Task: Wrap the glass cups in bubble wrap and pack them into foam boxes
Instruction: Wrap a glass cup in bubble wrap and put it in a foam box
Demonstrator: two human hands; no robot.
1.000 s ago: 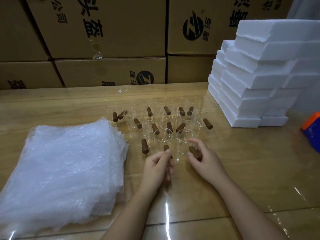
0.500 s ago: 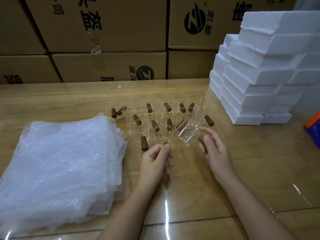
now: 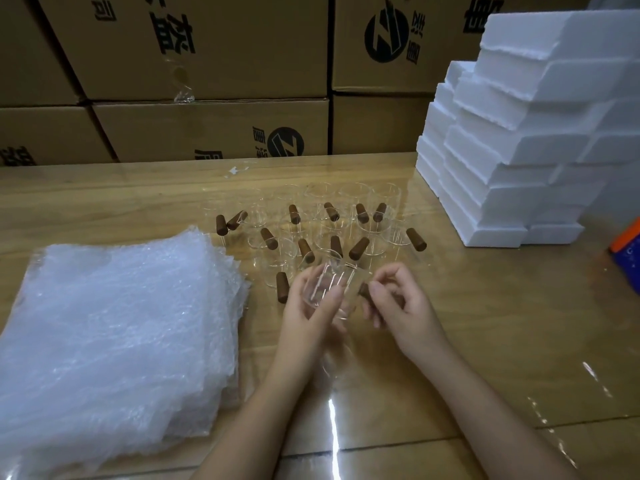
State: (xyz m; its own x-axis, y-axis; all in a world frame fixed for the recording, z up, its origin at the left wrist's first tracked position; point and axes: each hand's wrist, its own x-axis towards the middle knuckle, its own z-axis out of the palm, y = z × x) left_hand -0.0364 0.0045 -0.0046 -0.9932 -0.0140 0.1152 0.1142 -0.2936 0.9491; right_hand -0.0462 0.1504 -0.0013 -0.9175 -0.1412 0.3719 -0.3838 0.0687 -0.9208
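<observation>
Glass cup (image 3: pixel 329 289): lay in left hand (image 3: pixel 308 306); right hand (image 3: pixel 401 306) pinched its handle (image 3: pixel 364 291).
Bubble wrap (image 3: pixel 114 334): sat left of hands.

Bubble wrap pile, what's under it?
The bubble wrap pile lies on the wooden table, which shows around its edges. Anything directly beneath the sheets is covered.

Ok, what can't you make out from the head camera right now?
Head view only.
- Orange and blue item: cut off by right edge, unidentifiable.
- Brown handle of held cup: mostly hidden under right hand fingers.
- Glass cups on table: clear, overlapping, uncountable.
- Foam boxes: insides hidden by their walls.
</observation>
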